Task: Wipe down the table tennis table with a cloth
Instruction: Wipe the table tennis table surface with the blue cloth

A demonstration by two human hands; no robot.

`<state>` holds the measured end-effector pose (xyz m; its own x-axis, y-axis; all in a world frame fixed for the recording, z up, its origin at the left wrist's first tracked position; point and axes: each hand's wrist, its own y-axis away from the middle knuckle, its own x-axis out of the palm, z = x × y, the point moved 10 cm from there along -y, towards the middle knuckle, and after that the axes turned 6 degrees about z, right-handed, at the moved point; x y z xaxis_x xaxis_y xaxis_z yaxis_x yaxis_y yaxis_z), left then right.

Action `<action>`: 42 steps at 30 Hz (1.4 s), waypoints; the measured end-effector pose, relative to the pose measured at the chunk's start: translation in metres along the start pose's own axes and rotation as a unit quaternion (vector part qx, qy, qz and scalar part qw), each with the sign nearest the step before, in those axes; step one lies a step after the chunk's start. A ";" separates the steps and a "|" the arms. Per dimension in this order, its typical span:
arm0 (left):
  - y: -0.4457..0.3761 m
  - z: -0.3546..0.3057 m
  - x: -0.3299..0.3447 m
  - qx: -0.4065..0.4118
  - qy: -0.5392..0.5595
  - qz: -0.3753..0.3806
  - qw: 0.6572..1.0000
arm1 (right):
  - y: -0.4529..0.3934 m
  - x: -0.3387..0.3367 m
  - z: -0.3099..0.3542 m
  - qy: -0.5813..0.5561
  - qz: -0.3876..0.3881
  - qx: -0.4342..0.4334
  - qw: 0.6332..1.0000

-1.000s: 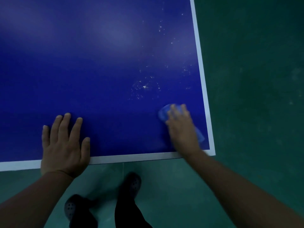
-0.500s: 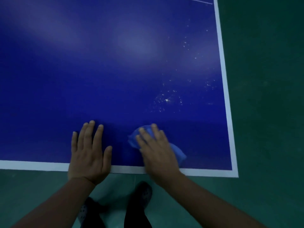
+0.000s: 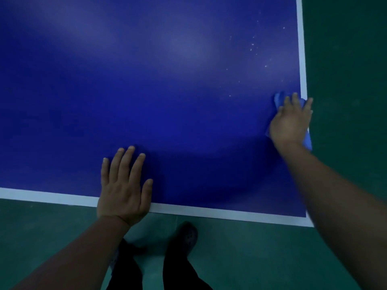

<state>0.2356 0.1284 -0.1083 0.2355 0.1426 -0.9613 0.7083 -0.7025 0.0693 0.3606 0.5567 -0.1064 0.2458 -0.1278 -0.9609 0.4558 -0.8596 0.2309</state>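
The right hand [image 3: 291, 120] lies flat, fingers straight and slightly spread, pressing the cloth [image 3: 279, 98] against the worktop [image 3: 146, 91] at its right edge line; cloth shows beyond the fingertips and below the wrist, overhanging that edge. The right arm stretches far out. The left hand [image 3: 123, 185] lies flat, fingers spread, palm down on the worktop's near edge line, holding nothing. White specks [image 3: 252, 47] dot the worktop beyond the cloth. Shoes [image 3: 188, 235] stand on the green floor [image 3: 345, 59].
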 end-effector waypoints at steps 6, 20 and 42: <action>-0.001 -0.003 0.003 0.009 -0.036 0.028 0.999 | 0.135 0.011 0.188 -0.063 -0.073 -0.305 0.947; -0.001 -0.005 0.013 0.025 -0.054 0.091 0.994 | 0.085 0.020 0.015 -0.029 -0.061 -0.140 0.988; -0.002 -0.002 0.011 0.014 -0.013 0.064 0.998 | 0.131 0.026 0.007 -0.061 -0.028 -0.147 0.987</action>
<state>0.2379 0.1328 -0.1185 0.3062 0.0325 -0.9514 0.6543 -0.7331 0.1855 0.4202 0.4372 -0.1018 0.1178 -0.1584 -0.9803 0.6985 -0.6885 0.1952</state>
